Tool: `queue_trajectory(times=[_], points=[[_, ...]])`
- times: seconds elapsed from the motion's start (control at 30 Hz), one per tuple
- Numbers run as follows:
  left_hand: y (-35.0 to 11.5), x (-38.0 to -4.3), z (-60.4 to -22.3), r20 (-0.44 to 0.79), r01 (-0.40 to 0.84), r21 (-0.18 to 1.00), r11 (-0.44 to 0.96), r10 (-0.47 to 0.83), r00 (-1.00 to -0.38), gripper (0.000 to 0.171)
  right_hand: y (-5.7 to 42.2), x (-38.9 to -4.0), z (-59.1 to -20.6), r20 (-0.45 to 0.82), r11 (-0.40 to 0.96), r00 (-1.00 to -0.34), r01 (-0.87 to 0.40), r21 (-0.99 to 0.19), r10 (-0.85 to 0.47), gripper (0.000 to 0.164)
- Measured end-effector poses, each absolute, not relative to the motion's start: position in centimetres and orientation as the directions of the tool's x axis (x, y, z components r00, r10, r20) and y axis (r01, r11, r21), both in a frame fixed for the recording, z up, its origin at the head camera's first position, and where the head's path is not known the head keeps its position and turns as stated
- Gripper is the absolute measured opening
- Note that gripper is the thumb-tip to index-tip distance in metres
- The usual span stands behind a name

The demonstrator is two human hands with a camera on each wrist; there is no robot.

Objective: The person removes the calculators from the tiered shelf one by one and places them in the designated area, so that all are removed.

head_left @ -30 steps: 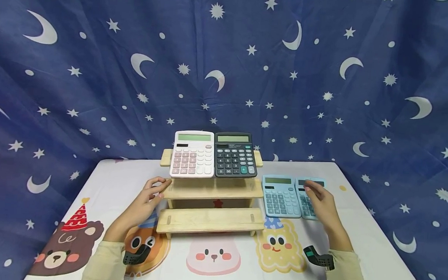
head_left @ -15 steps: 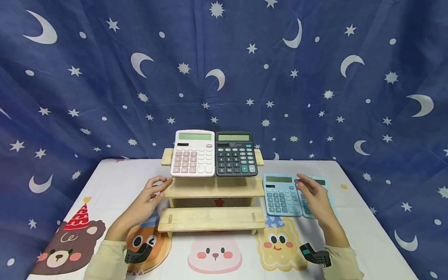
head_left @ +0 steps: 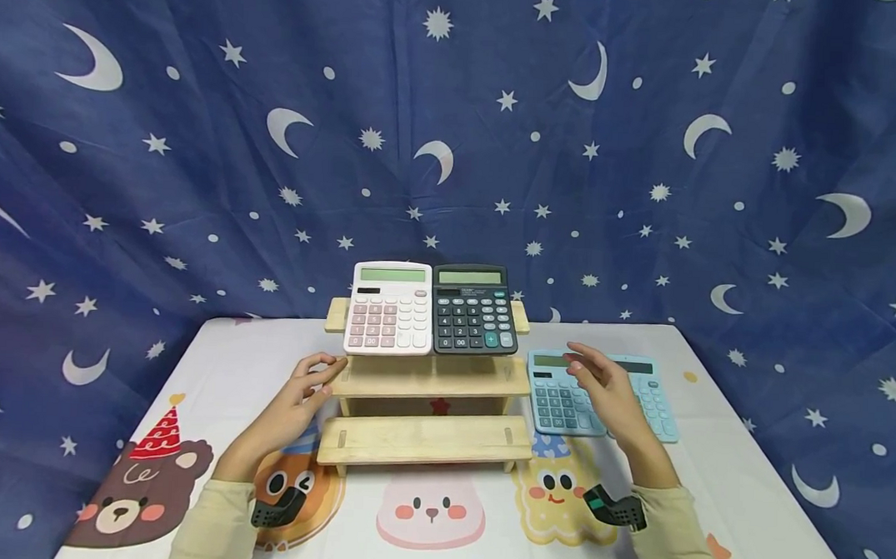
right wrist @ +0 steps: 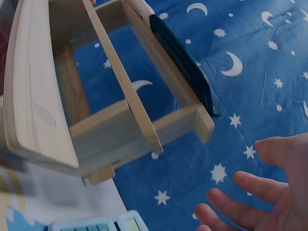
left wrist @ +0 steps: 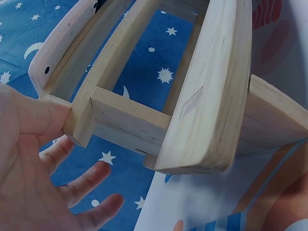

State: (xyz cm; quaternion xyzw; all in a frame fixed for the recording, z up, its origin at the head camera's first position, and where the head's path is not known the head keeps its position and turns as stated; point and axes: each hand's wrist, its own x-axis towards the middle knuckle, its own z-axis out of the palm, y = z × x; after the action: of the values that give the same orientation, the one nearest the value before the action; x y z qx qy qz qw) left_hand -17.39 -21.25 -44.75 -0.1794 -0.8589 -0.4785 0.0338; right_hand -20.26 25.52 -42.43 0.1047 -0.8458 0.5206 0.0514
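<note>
My left hand [head_left: 292, 402] pinches the left end of the middle board of a three-step wooden shelf [head_left: 426, 439] between thumb and index finger; its other fingers [left wrist: 98, 175] spread free. My right hand [head_left: 611, 395] hovers over the blue calculators with fingers apart, nothing in its grasp. It partly covers the left blue calculator [head_left: 558, 405] and the inner edge of the right blue calculator [head_left: 660, 405]; both lie side by side on the table. On the top step lean a white calculator with pink keys [head_left: 389, 309] and a black calculator [head_left: 474, 309], edge to edge.
The shelf's middle board [head_left: 432, 377] and bottom board bear nothing. A white tablecloth [head_left: 250, 350] with cartoon prints, including a brown bear [head_left: 134, 499], covers the table. Behind it hangs a blue curtain [head_left: 490, 173] with moons and stars.
My right hand has moved left, from above the right blue calculator to the left one, uncovering more of the right one. The left hand stays at the shelf.
</note>
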Motion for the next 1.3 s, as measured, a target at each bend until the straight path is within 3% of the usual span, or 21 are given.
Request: queue_trajectory(times=[1.3], points=[[-21.3, -17.6, -45.4, 0.238, 0.35, 0.8, 0.488, 0.278, -0.931, 0.044, 20.7, -21.3, -41.3, 0.193, 0.309, -0.947, -0.27, -0.912, -0.258, 0.047]])
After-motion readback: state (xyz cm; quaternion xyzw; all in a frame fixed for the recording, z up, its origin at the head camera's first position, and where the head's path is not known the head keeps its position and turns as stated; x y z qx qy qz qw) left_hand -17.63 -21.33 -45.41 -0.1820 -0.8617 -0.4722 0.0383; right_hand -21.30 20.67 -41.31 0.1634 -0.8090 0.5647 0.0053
